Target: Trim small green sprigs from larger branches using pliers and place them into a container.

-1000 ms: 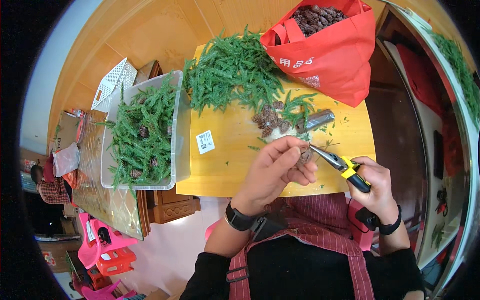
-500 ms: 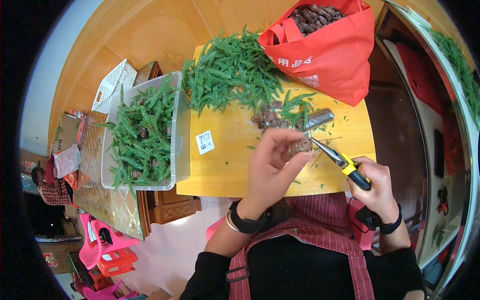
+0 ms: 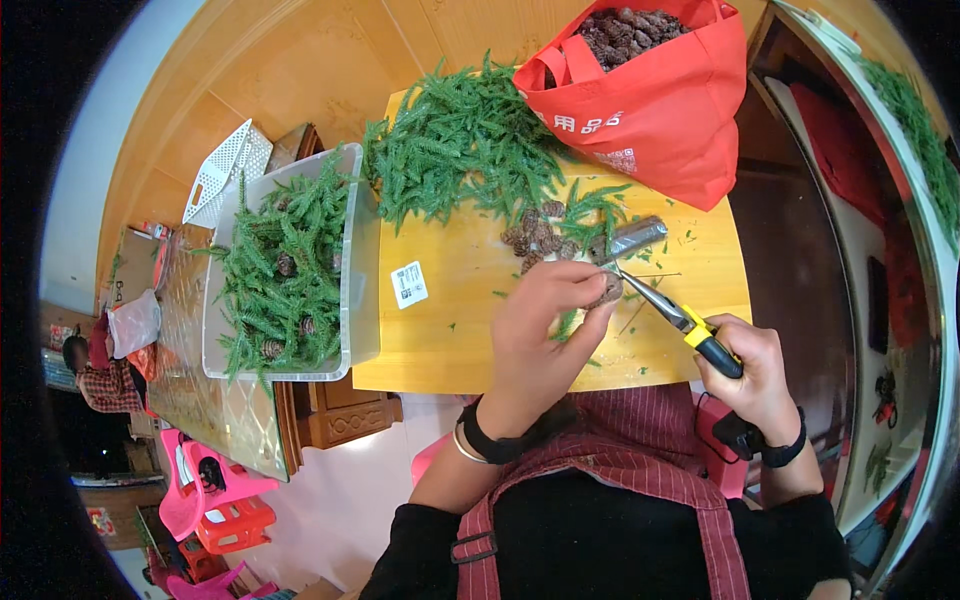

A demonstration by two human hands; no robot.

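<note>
A brown pine cone [image 3: 609, 291] is pinched between the thumb and fingers of my left hand [image 3: 540, 325], which partly cover it. My right hand [image 3: 752, 372] is wrapped round the black and yellow handles of a pair of long-nose pliers [image 3: 655, 297]. The slim jaws point up and left, their tips right at the pine cone's upper edge. Whether the tips grip anything there is too small to tell. Just beyond my left hand lie several loose pine cones [image 3: 540, 238], beside a green sprig [image 3: 595, 205] and a shiny, silvery tube-shaped bundle [image 3: 637, 237].
A pile of green artificial sprigs [image 3: 465, 140] covers the yellow table's [image 3: 440, 345] far side. Left of it stands a translucent bin [image 3: 348, 290] of sprigs and cones. A red bag [image 3: 650, 140] full of pine cones stands far right. A white label card [image 3: 409, 285] lies near the bin.
My left hand has shifted slightly, turning the pine cone so that less of it shows. The plier tips have moved a little up and left with it. More loose cones are uncovered.
</note>
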